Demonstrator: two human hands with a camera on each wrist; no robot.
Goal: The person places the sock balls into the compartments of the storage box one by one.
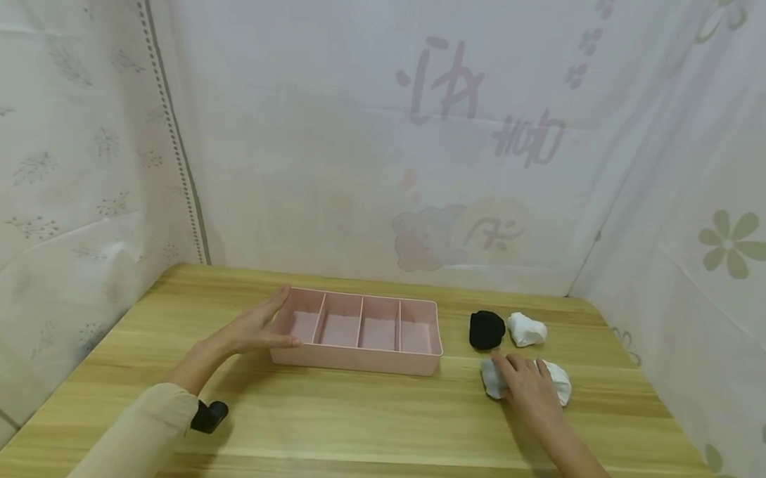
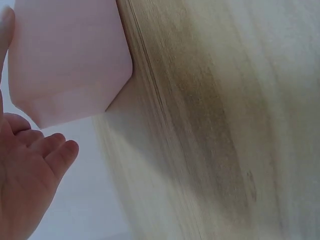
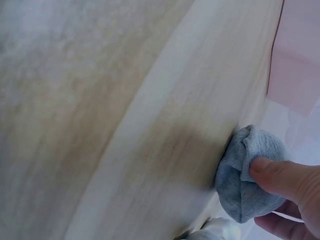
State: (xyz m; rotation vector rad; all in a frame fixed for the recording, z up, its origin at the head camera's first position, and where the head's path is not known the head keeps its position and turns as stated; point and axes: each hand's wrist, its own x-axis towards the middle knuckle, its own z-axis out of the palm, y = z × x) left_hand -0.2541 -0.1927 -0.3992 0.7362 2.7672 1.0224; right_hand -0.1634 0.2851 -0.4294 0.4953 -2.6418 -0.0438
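A pink tray with four compartments (image 1: 360, 360) stands on the wooden table. My left hand (image 1: 256, 331) grips its left end, thumb over the front rim and fingertips at the back corner; in the left wrist view the other fingers curl beside the end wall (image 2: 70, 55). To the right of the tray, my right hand (image 1: 533, 386) holds a grey rolled sock (image 3: 250, 187), with the thumb pressed on its fold. A white rolled sock (image 1: 562, 383) lies right beside that hand, partly hidden by it. Beyond are a black rolled sock (image 1: 486, 330) and another white one (image 1: 527, 330).
The tray's compartments hold nothing visible. Patterned curtains (image 1: 310, 159) hang behind the table (image 1: 364, 421) and along both sides. Black wrist mounts (image 1: 209, 416) sit near both cuffs.
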